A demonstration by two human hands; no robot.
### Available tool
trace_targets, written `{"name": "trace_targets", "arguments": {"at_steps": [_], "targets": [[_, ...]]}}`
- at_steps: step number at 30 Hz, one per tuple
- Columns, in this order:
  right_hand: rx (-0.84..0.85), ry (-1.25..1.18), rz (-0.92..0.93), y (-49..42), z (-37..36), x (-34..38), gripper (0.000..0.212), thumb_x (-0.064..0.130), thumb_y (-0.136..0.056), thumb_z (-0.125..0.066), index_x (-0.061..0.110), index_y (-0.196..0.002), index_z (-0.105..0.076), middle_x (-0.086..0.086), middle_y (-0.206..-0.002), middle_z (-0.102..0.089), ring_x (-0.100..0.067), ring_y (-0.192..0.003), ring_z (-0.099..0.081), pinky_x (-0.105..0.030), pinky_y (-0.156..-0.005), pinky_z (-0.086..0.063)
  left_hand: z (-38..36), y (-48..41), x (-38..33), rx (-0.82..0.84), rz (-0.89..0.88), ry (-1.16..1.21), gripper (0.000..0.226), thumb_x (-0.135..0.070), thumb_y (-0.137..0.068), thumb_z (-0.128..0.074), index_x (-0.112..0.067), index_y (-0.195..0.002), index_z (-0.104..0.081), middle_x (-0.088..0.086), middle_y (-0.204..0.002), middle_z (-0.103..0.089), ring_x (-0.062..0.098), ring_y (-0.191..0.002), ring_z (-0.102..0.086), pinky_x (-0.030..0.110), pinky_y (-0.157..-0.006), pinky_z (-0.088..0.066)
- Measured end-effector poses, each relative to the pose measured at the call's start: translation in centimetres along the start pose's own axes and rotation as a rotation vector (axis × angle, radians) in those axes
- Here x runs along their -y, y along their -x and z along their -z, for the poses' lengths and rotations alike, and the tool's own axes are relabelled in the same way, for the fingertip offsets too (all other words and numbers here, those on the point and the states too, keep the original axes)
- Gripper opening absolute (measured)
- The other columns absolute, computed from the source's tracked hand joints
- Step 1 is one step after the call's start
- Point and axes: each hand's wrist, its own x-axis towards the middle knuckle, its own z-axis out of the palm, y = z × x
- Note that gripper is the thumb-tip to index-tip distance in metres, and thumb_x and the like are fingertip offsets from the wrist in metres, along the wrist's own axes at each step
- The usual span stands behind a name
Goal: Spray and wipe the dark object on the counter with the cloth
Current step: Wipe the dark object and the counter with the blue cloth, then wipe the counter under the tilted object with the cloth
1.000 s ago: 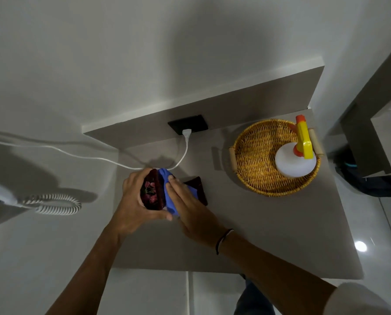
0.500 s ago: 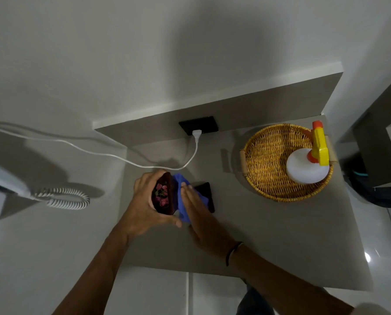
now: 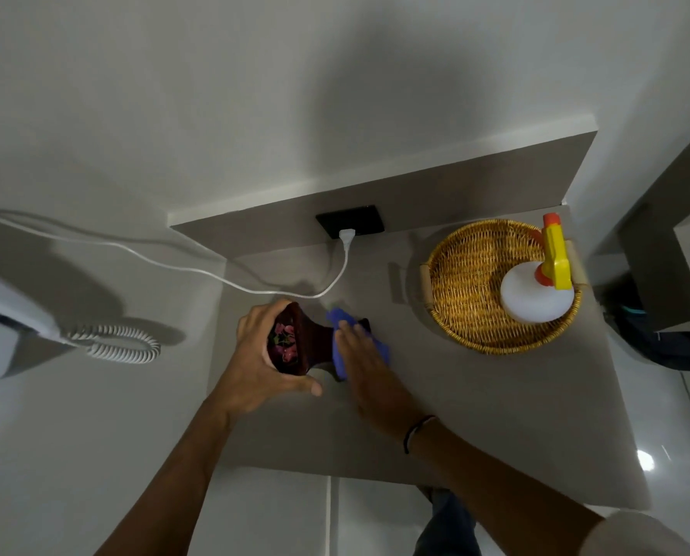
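Woven wicker basket (image 3: 468,282), matt counter (image 3: 476,399), soft blue cloth (image 3: 337,317)

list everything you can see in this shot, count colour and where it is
dark object: 1, dark red-brown with pink flowers inside, on the counter, gripped at its left end
cloth: 1, blue, pressed on the dark object
counter: 1, grey-beige, centre
basket: 1, golden wicker, right rear of counter
spray bottle: 1, white with yellow and orange trigger, standing in the basket
socket plate: 1, black, on the back panel
plug and cable: 1, white, runs from the socket off to the left
coiled cord: 1, white, left
left hand: 1, holds the dark object
right hand: 1, flat on the cloth, dark band at the wrist
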Motion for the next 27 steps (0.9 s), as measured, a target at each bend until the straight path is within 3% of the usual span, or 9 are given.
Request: {"name": "trace_targets", "arguments": {"at_steps": [1, 3, 5, 10, 12, 16, 20, 24, 27], "targets": [[0.029, 0.059, -0.027, 0.6, -0.2, -1.3, 0.075, 0.005, -0.095, -0.057, 0.000, -0.160, -0.022, -0.022, -0.169, -0.014, -0.041, -0.156, -0.020, -0.049, -0.128, -0.021, -0.2, 0.0, -0.1, 0.010, 0.001, -0.010, 0.129, -0.072, -0.034, -0.093, -0.049, -0.146, -0.034, -0.026, -0.137, -0.037, 0.014, -0.136, -0.034, 0.031, -0.111, -0.037], [0.031, 0.101, 0.012, 1.1, -0.9, -3.0, 0.060, 0.006, -0.096, -0.047, -0.002, -0.155, -0.037, -0.024, -0.164, -0.033, -0.041, -0.150, -0.038, -0.050, -0.121, -0.039, -0.2, -0.2, -0.2, 0.029, 0.013, -0.027, 0.133, -0.073, -0.035, -0.092, -0.043, -0.152, -0.035, -0.020, -0.138, -0.038, 0.009, -0.136, -0.030, 0.027, -0.109, -0.034], [0.062, 0.127, 0.045, 0.9, -0.9, -3.7, 0.058, 0.009, -0.098, -0.034, -0.003, -0.154, -0.038, -0.026, -0.162, -0.037, -0.041, -0.149, -0.041, -0.048, -0.118, -0.045, -0.2, -0.4, -0.3, 0.033, 0.027, -0.049, 0.137, -0.072, -0.036, -0.093, -0.035, -0.156, -0.037, -0.013, -0.144, -0.037, 0.006, -0.137, -0.028, 0.027, -0.110, -0.033], [0.213, 0.000, -0.092, 0.1, 0.7, -2.5, 0.067, 0.006, -0.104, -0.039, 0.008, -0.164, -0.010, -0.027, -0.170, -0.011, -0.040, -0.158, -0.017, -0.045, -0.129, -0.018, -0.3, -0.3, -0.6, 0.022, 0.041, -0.070, 0.140, -0.070, -0.038, -0.094, -0.029, -0.159, -0.037, -0.007, -0.149, -0.038, 0.011, -0.139, -0.028, 0.031, -0.113, -0.032], [0.256, -0.066, -0.145, -0.3, 1.8, -2.1, 0.075, 0.002, -0.103, -0.046, 0.011, -0.165, -0.004, -0.023, -0.172, -0.006, -0.037, -0.160, -0.012, -0.044, -0.131, -0.014, -0.2, -0.3, -0.5, 0.019, 0.039, -0.075, 0.139, -0.071, -0.038, -0.094, -0.029, -0.158, -0.038, -0.008, -0.149, -0.037, 0.012, -0.140, -0.027, 0.036, -0.115, -0.034], [0.169, -0.119, -0.117, -0.6, 5.0, -1.4, 0.073, -0.001, -0.100, -0.055, 0.005, -0.163, -0.019, -0.018, -0.168, -0.026, -0.033, -0.156, -0.028, -0.043, -0.129, -0.026, 0.0, -0.7, -0.3, 0.046, 0.024, -0.146, 0.139, -0.068, -0.039, -0.099, -0.034, -0.158, -0.036, -0.011, -0.149, -0.037, 0.013, -0.141, -0.025, 0.041, -0.116, -0.036], [0.050, -0.105, -0.058, 0.7, 10.3, -1.0, 0.077, -0.008, -0.087, -0.068, 0.003, -0.156, -0.037, -0.019, -0.158, -0.045, -0.036, -0.145, -0.047, -0.050, -0.117, -0.045, -0.1, -1.1, -0.8, 0.092, -0.010, -0.292, 0.142, -0.082, -0.041, -0.088, -0.033, -0.161, -0.033, -0.005, -0.154, -0.036, 0.019, -0.145, -0.028, 0.042, -0.121, -0.034], [-0.156, -0.058, -0.126, 2.3, 15.0, -2.9, 0.079, -0.011, -0.082, -0.068, 0.007, -0.154, -0.040, -0.015, -0.158, -0.047, -0.030, -0.147, -0.046, -0.045, -0.121, -0.040, -0.6, -1.4, -0.2, 0.090, -0.034, -0.402, 0.148, -0.097, -0.042, -0.074, -0.036, -0.165, -0.021, -0.007, -0.164, -0.024, 0.025, -0.156, -0.018, 0.047, -0.130, -0.019], [-0.192, 0.037, -0.164, 1.7, 17.3, -5.4, 0.075, -0.002, -0.087, -0.066, 0.007, -0.156, -0.037, -0.015, -0.160, -0.044, -0.031, -0.149, -0.041, -0.049, -0.123, -0.036, -1.0, -0.8, 0.3, 0.047, -0.089, -0.414, 0.148, -0.107, -0.050, -0.058, -0.032, -0.169, -0.012, -0.005, -0.174, -0.010, 0.024, -0.163, -0.001, 0.053, -0.132, -0.005]]}}
